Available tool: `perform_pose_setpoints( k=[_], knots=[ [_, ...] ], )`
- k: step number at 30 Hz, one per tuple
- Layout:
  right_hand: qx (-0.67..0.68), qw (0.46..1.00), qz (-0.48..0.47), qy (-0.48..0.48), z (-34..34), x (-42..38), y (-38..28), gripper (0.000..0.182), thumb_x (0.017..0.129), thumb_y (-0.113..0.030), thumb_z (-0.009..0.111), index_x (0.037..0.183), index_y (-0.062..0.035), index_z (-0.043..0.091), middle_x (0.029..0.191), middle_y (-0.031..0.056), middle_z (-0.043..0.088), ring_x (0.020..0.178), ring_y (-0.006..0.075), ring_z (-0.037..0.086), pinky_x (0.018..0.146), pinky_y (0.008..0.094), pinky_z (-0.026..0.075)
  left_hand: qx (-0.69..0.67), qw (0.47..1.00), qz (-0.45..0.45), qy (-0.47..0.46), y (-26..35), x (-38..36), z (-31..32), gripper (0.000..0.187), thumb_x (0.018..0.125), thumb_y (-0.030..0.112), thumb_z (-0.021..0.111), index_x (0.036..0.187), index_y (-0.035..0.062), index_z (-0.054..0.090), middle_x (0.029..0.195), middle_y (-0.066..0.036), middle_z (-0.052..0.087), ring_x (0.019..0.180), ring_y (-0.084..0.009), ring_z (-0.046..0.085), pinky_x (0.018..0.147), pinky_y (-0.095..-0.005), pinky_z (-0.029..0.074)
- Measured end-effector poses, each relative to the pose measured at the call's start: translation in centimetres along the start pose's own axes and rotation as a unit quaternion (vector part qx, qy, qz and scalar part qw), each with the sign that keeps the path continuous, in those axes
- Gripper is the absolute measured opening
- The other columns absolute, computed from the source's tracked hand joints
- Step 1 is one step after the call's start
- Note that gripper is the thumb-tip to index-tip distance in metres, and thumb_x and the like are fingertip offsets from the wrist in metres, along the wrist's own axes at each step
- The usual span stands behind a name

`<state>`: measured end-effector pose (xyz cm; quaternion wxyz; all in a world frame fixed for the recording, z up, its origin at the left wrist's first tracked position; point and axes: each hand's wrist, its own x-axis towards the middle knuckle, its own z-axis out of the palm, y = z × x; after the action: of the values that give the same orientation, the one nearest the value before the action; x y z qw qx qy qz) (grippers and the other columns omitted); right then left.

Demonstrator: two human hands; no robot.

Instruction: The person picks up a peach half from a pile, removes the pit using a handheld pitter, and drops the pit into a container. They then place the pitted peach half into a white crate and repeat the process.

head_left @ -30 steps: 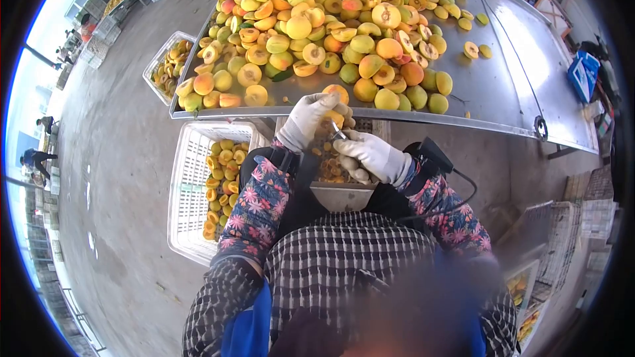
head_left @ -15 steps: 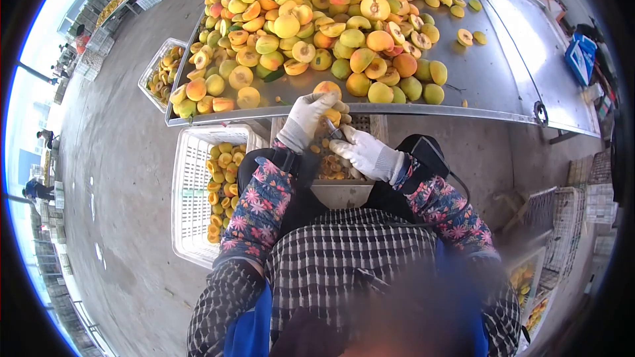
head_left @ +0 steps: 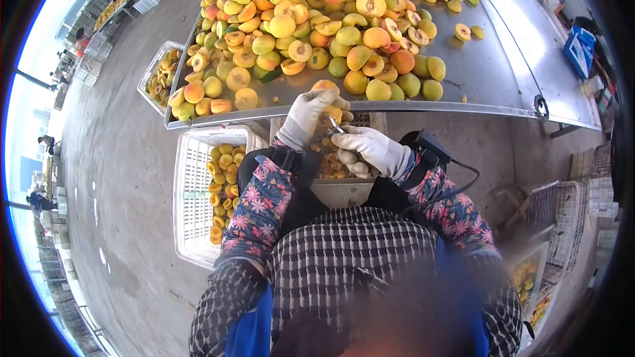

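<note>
From the hands, at 9 o'clock, a person [head_left: 43, 202] in dark clothing bends far off beside stacked boxes. Between 9 and 10 o'clock, a small crate [head_left: 151, 74] of fruit sits against the table's left side, and at 8 o'clock a white basket [head_left: 192, 192] holds cut fruit halves [head_left: 223, 172]. The left hand [head_left: 306, 119], in a pale glove, has its fingers closed around a piece of yellow-orange fruit [head_left: 334, 116], just off the table's near edge. At 12 o'clock, a heap of whole and halved fruit [head_left: 284, 25] covers much of the metal table [head_left: 486, 82]. Directly under the hands, toward 6 o'clock, is a metal bin [head_left: 342, 192] with fruit scraps [head_left: 331, 164] inside. The right hand [head_left: 377, 150], also gloved, is clamped on a small tool [head_left: 336, 128], its metal end at the held piece; whether they touch, I cannot tell. A dark cable [head_left: 463, 188] loops by the right forearm. Between 2 and 3 o'clock is a blue-and-white package [head_left: 580, 53]; between 3 and 4, crates [head_left: 570, 218] stand on the floor.
</note>
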<state>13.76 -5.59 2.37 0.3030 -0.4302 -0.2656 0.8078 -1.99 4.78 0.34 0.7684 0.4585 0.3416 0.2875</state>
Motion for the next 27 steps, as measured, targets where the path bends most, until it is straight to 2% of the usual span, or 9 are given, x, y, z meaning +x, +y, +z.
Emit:
perform_pose_setpoints(
  k=[1,4,7,9,16,19,22,23,27],
  knots=[
    [-0.034,0.998,-0.018,-0.041,-0.7,0.4,0.4,0.016,0.097,-0.029,0.054,0.102,-0.0145,0.054,0.069,-0.0026,0.05,0.047,0.0079,0.047,0.041,0.0238,0.036,0.003,1.0,-0.011,-0.016,-0.1,0.0,-0.2,0.053,0.086,0.041,0.069,0.104,-0.0087,0.06,0.09,-0.019,0.068,0.08,-0.0304,0.069,0.071,-0.0386,0.057],
    [-0.19,0.979,-0.077,0.007,-0.8,0.7,1.1,0.017,0.097,-0.029,0.055,0.104,-0.0139,0.054,0.069,-0.0028,0.05,0.047,0.0077,0.045,0.04,0.0229,0.034,-0.012,0.999,-0.028,-0.039,-0.1,-0.2,-0.5,0.048,0.087,0.037,0.069,0.101,-0.008,0.062,0.089,-0.018,0.068,0.079,-0.0274,0.069,0.071,-0.0363,0.057],
    [0.03,0.999,-0.008,-0.019,-0.6,-0.1,0.6,0.017,0.097,-0.029,0.055,0.104,-0.0128,0.054,0.069,-0.0029,0.05,0.047,0.0077,0.044,0.04,0.0218,0.032,-0.042,0.999,0.011,-0.008,-0.1,-0.1,0.4,0.035,0.09,0.027,0.069,0.096,-0.0068,0.065,0.087,-0.014,0.069,0.075,-0.0216,0.069,0.07,-0.0317,0.057],
    [0.085,0.996,-0.011,-0.034,-0.6,0.0,0.8,0.019,0.097,-0.029,0.055,0.104,-0.0119,0.054,0.069,-0.0027,0.049,0.047,0.0079,0.043,0.04,0.0215,0.031,-0.032,0.997,0.069,0.018,-0.7,0.6,0.9,0.032,0.09,0.024,0.069,0.095,-0.0067,0.066,0.086,-0.012,0.069,0.075,-0.0189,0.068,0.069,-0.0295,0.056],
    [0.053,0.996,-0.054,0.042,0.9,-0.5,1.1,0.02,0.097,-0.029,0.056,0.105,-0.0104,0.054,0.066,-0.0021,0.047,0.045,0.0089,0.041,0.039,0.0244,0.031,0.315,0.932,0.135,0.118,-0.3,0.9,1.7,0.029,0.09,0.025,0.069,0.094,-0.0039,0.069,0.081,-0.009,0.069,0.072,-0.0151,0.066,0.065,-0.0266,0.053],
    [0.08,0.996,-0.051,0.0,0.5,-0.9,1.1,0.023,0.098,-0.03,0.053,0.107,-0.0085,0.055,0.065,-0.0018,0.045,0.044,0.0094,0.04,0.039,0.0248,0.03,0.058,0.989,0.129,0.037,-0.3,0.6,1.7,0.033,0.09,0.031,0.069,0.095,-0.002,0.066,0.085,-0.012,0.069,0.072,-0.0205,0.067,0.066,-0.0316,0.055],
    [0.138,0.986,-0.04,-0.084,-0.1,-1.3,1.5,0.028,0.1,-0.032,0.051,0.108,-0.0059,0.055,0.064,-0.0011,0.044,0.043,0.0102,0.039,0.039,0.0251,0.03,-0.119,0.992,0.009,-0.037,1.1,-1.2,1.9,0.043,0.088,0.037,0.069,0.106,-0.001,0.059,0.095,-0.015,0.065,0.079,-0.0281,0.068,0.071,-0.0387,0.056],
    [0.135,0.986,-0.042,-0.084,-0.1,-1.3,1.5,0.029,0.1,-0.033,0.05,0.108,-0.005,0.055,0.064,-0.0009,0.044,0.043,0.0105,0.039,0.039,0.0252,0.03,-0.098,0.994,0.016,-0.048,0.6,-1.0,1.5,0.049,0.089,0.045,0.065,0.108,0.0006,0.055,0.098,-0.016,0.062,0.083,-0.0316,0.067,0.071,-0.0433,0.057],
    [0.151,0.982,-0.061,-0.096,-0.1,-1.0,1.8,0.031,0.101,-0.033,0.048,0.108,-0.0033,0.055,0.064,-0.0002,0.044,0.043,0.0112,0.039,0.038,0.0256,0.03,-0.145,0.989,0.024,-0.02,0.7,-1.5,2.4,0.048,0.091,0.047,0.061,0.108,0.0025,0.055,0.097,-0.014,0.062,0.083,-0.0301,0.067,0.07,-0.0424,0.057]
  ],
)
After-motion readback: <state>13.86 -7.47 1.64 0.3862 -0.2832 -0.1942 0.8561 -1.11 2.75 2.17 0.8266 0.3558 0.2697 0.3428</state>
